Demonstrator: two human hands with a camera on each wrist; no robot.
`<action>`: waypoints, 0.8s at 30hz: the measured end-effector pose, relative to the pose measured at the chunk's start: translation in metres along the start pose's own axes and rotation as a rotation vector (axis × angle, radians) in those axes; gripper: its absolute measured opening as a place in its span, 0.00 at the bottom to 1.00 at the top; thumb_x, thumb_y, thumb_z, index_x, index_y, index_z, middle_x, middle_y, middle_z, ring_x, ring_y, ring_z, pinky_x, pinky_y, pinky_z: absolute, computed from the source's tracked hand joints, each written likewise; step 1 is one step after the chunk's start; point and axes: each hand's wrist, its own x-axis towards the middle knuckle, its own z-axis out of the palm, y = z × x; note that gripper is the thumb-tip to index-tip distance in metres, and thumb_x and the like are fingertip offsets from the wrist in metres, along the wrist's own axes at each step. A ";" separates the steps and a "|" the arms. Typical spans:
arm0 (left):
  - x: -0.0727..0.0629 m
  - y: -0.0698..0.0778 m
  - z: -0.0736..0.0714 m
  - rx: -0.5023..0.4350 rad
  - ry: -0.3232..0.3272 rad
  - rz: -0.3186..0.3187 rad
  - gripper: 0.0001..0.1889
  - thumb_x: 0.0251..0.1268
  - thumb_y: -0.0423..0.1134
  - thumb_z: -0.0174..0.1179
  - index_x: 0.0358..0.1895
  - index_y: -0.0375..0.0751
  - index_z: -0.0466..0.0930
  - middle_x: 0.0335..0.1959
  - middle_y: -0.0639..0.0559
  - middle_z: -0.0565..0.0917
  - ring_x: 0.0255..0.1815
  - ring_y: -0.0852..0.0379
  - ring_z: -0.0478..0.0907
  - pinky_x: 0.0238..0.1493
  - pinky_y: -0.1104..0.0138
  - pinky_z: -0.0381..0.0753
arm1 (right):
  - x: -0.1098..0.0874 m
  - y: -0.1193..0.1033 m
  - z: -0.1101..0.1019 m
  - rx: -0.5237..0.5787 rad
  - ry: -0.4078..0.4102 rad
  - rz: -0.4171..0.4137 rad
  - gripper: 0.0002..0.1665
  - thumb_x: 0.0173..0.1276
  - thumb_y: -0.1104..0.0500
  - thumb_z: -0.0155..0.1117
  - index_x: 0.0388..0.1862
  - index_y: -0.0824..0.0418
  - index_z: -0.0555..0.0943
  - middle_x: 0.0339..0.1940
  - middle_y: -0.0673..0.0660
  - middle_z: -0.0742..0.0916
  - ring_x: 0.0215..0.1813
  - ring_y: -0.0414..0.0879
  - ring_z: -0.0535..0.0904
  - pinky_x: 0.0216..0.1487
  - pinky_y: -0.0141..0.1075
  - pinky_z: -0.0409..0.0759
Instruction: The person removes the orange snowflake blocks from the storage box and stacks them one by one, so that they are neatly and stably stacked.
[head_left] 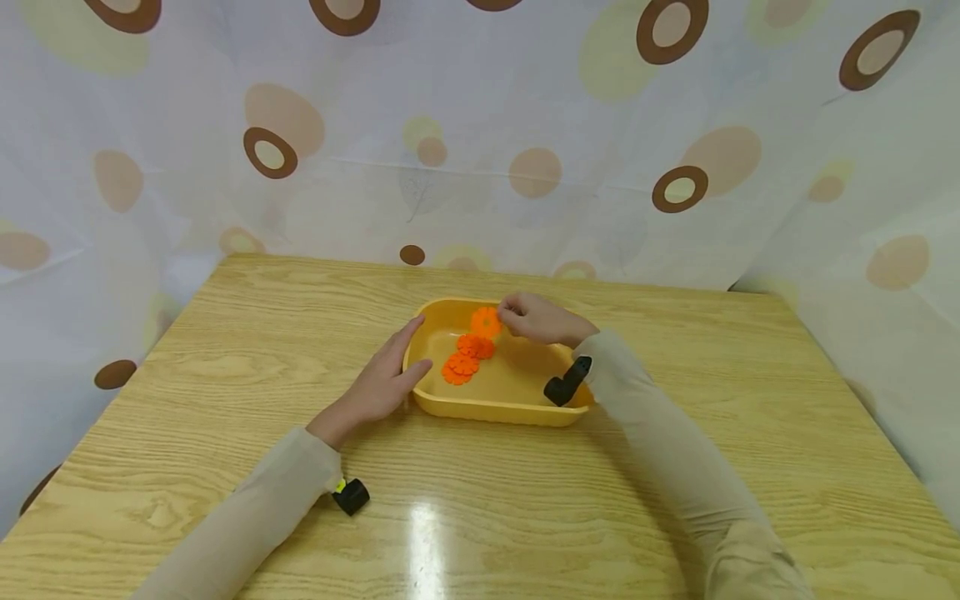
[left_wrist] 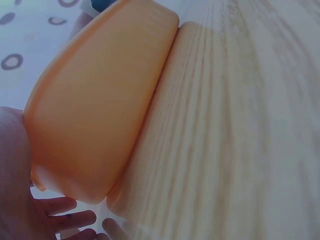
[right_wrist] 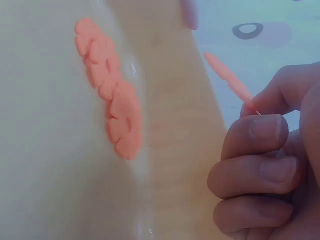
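Observation:
A yellow-orange plastic tray (head_left: 495,410) lies on the table, its outer wall large in the left wrist view. My left hand (head_left: 378,383) rests at the tray's left end, thumb over the rim and the other fingers stretched along the outside. Above the back part of the tray, my right hand (head_left: 543,319) pinches one orange flower-shaped piece (head_left: 486,322) between thumb and forefinger. Edge-on, that flower piece (right_wrist: 230,79) shows in the right wrist view. Several more orange flower pieces (head_left: 461,367) lie overlapping in the tray's left half.
The wooden table (head_left: 247,333) extends around the tray on all sides. Behind it hangs a pale curtain (head_left: 465,217) with brown and beige oval patterns. A black wrist camera (head_left: 567,381) sits by the right cuff and another black camera (head_left: 351,497) by the left.

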 end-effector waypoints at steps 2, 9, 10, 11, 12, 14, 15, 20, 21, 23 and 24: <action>0.000 0.000 0.001 -0.005 -0.004 -0.001 0.34 0.75 0.43 0.47 0.78 0.42 0.43 0.78 0.41 0.50 0.78 0.42 0.47 0.75 0.47 0.48 | -0.002 -0.001 -0.001 0.027 -0.005 0.008 0.23 0.78 0.55 0.40 0.21 0.61 0.63 0.14 0.50 0.62 0.16 0.43 0.53 0.23 0.33 0.58; 0.000 0.000 0.001 0.000 -0.002 -0.013 0.34 0.75 0.43 0.47 0.78 0.43 0.43 0.78 0.41 0.49 0.78 0.43 0.47 0.76 0.47 0.47 | -0.009 -0.002 -0.009 -0.047 0.048 0.012 0.15 0.78 0.56 0.43 0.38 0.65 0.72 0.20 0.52 0.70 0.19 0.43 0.60 0.26 0.35 0.64; 0.000 0.000 0.001 -0.001 0.000 -0.015 0.34 0.75 0.43 0.47 0.78 0.42 0.43 0.78 0.41 0.50 0.78 0.43 0.47 0.76 0.47 0.47 | -0.010 -0.003 -0.010 -0.047 0.051 0.015 0.14 0.78 0.56 0.44 0.39 0.64 0.72 0.20 0.52 0.71 0.19 0.43 0.60 0.25 0.34 0.63; 0.001 0.000 0.000 0.004 0.001 -0.011 0.34 0.75 0.43 0.47 0.78 0.42 0.43 0.78 0.40 0.50 0.78 0.42 0.47 0.75 0.47 0.47 | -0.010 -0.003 -0.011 -0.052 0.055 0.014 0.14 0.78 0.56 0.45 0.39 0.65 0.73 0.20 0.51 0.70 0.18 0.42 0.59 0.25 0.34 0.63; 0.001 0.000 0.000 0.005 0.001 -0.012 0.34 0.75 0.43 0.47 0.78 0.42 0.43 0.78 0.40 0.50 0.78 0.42 0.47 0.75 0.47 0.47 | -0.012 -0.004 -0.012 -0.047 0.060 0.020 0.13 0.78 0.56 0.46 0.39 0.64 0.73 0.19 0.51 0.70 0.17 0.42 0.58 0.24 0.34 0.62; 0.001 0.000 0.000 0.006 0.000 -0.011 0.34 0.74 0.43 0.47 0.78 0.41 0.44 0.78 0.39 0.50 0.78 0.42 0.47 0.75 0.47 0.48 | -0.014 -0.005 -0.015 -0.047 0.075 0.036 0.13 0.78 0.56 0.47 0.39 0.64 0.74 0.19 0.51 0.69 0.17 0.42 0.57 0.24 0.33 0.61; 0.001 0.000 0.000 0.006 -0.001 -0.010 0.35 0.74 0.43 0.47 0.78 0.41 0.43 0.78 0.39 0.50 0.78 0.41 0.47 0.75 0.47 0.48 | -0.015 -0.006 -0.016 -0.050 0.083 0.043 0.13 0.77 0.56 0.47 0.39 0.64 0.74 0.18 0.50 0.69 0.17 0.41 0.57 0.24 0.33 0.61; 0.000 0.000 0.000 0.004 0.000 -0.002 0.34 0.75 0.43 0.47 0.78 0.40 0.43 0.78 0.39 0.50 0.78 0.41 0.47 0.75 0.46 0.48 | -0.025 -0.009 -0.022 -0.055 0.119 0.065 0.13 0.77 0.55 0.49 0.40 0.64 0.76 0.20 0.51 0.70 0.17 0.40 0.57 0.27 0.34 0.62; 0.000 0.001 0.000 0.002 0.000 -0.002 0.34 0.75 0.43 0.47 0.78 0.40 0.43 0.78 0.39 0.50 0.78 0.41 0.47 0.75 0.46 0.47 | -0.027 -0.010 -0.023 -0.058 0.124 0.066 0.13 0.77 0.55 0.49 0.40 0.64 0.76 0.20 0.51 0.71 0.18 0.40 0.57 0.27 0.34 0.62; 0.000 0.001 0.000 0.000 -0.003 -0.004 0.34 0.75 0.43 0.47 0.78 0.41 0.43 0.78 0.39 0.50 0.78 0.41 0.46 0.75 0.46 0.47 | -0.031 -0.010 -0.026 -0.058 0.134 0.061 0.13 0.77 0.56 0.50 0.40 0.64 0.76 0.21 0.51 0.72 0.18 0.40 0.57 0.26 0.34 0.61; 0.000 0.001 0.000 -0.004 -0.004 -0.006 0.34 0.75 0.43 0.47 0.78 0.41 0.43 0.78 0.40 0.50 0.78 0.42 0.46 0.75 0.47 0.47 | -0.033 -0.010 -0.027 -0.058 0.135 0.060 0.13 0.77 0.55 0.50 0.39 0.64 0.76 0.21 0.51 0.71 0.18 0.40 0.56 0.26 0.34 0.61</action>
